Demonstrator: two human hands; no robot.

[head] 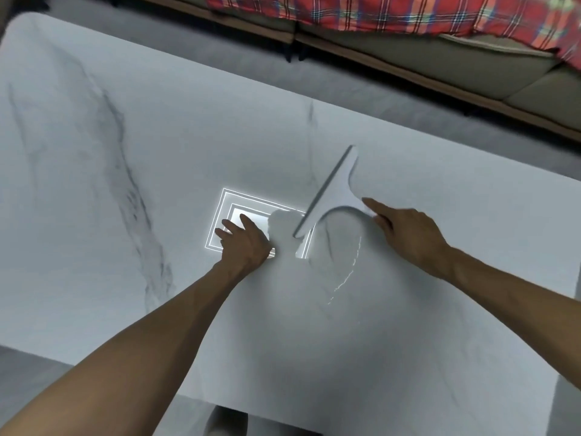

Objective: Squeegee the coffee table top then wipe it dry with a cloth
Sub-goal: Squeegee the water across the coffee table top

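A white marble coffee table top (pixel 125 158) with grey veins fills the view. A white squeegee (pixel 333 190) rests blade-down near its middle, the blade running diagonally from upper right to lower left. My right hand (pixel 405 234) holds the squeegee's handle, index finger stretched along it. My left hand (pixel 245 243) lies flat on the table just left of the blade, fingers spread, over a bright reflection of a ceiling light (pixel 229 206). A thin curved line of water (pixel 349 272) glints on the surface below the squeegee. No cloth is in view.
A sofa (pixel 440 67) with a wooden base runs along the far side, covered by a red plaid blanket (pixel 361 11). A grey carpet strip (pixel 220 51) separates it from the table. The table's near edge is at the bottom, with dark floor (pixel 31 372) beyond.
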